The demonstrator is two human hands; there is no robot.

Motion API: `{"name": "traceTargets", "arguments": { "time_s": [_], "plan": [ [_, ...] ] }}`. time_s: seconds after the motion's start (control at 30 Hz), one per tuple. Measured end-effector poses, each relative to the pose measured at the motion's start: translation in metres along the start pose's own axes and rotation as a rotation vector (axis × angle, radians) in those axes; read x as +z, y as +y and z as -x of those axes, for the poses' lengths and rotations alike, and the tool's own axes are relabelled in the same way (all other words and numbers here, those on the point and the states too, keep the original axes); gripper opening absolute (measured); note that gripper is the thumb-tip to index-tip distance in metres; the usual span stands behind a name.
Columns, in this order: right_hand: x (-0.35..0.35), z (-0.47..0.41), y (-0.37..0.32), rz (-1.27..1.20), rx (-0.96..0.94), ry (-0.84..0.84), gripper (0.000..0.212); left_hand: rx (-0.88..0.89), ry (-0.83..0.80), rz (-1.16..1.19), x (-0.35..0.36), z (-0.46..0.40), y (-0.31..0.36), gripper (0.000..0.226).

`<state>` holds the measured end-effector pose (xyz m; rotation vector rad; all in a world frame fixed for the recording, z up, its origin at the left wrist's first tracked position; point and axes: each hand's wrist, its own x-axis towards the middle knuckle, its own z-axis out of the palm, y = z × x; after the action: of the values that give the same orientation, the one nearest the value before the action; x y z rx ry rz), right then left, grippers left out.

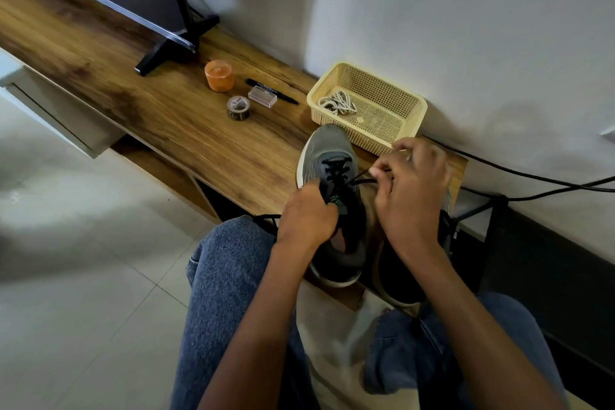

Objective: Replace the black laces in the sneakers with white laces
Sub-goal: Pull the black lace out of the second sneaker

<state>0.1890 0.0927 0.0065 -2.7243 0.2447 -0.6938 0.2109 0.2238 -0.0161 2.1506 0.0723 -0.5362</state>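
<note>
Two sneakers sit at the near right end of the wooden worktop (173, 116), low and right of centre in the frame. The grey sneaker (332, 156) points its toe up-frame toward the basket; the second sneaker (396, 276) lies just beside it on the right, mostly hidden under the right forearm. The left hand (307, 213) has its fingers curled round the tongue and side of the grey sneaker. The right hand (412, 183) pinches a strand of the black lace (336, 170) drawn sideways from the eyelets (about four crossings remain threaded).

One yellow mesh basket (396, 136) stands against the wall, its near corner touching or almost touching the grey toe; inside, at its left end, lies one bundle of white laces (337, 103).

Farther left, grouped near one another: one orange jar (219, 75), one roll of tape (238, 107), one small clear box (263, 96) and one black marker (273, 91). A black stand foot (173, 46) occupies the upper left. Bare wood stretches along the worktop's front edge, from the tape down to the sneakers. Both heels overhang the near edge, above two denim-clad knees (229, 263).
</note>
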Motion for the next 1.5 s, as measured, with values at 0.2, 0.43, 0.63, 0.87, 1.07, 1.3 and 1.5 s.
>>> {"name": "traceTargets", "arguments": {
  "time_s": [0.2, 0.43, 0.63, 0.87, 1.07, 1.3, 1.5],
  "plan": [
    [-0.004, -0.001, -0.002, 0.001, 0.094, -0.128, 0.005, 0.01, -0.019, -0.011, 0.001, 0.0, -0.001, 0.039],
    [-0.004, 0.002, -0.012, 0.161, -0.185, -0.495, 0.024, 0.025, -0.026, -0.024, 0.0, 0.0, -0.001, 0.032],
    [0.013, 0.004, -0.015, 0.247, -0.26, -0.381, 0.011, 0.024, -0.021, -0.044, -0.001, 0.0, -0.001, 0.033],
    [0.015, 0.008, -0.016, 0.203, -0.144, -0.263, 0.011, 0.031, -0.013, -0.034, 0.002, 0.001, 0.002, 0.03],
    [-0.004, -0.014, -0.007, 0.174, 0.083, -0.136, 0.015, 0.016, -0.015, -0.03, 0.0, 0.001, 0.0, 0.033],
    [-0.014, -0.026, 0.007, 0.181, 0.108, -0.27, 0.012, 0.011, -0.019, -0.041, -0.001, 0.002, 0.001, 0.035],
    [-0.008, -0.009, -0.007, 0.09, -0.183, -0.494, 0.038, 0.02, -0.013, -0.034, -0.001, 0.002, 0.002, 0.03]
  ]
}}
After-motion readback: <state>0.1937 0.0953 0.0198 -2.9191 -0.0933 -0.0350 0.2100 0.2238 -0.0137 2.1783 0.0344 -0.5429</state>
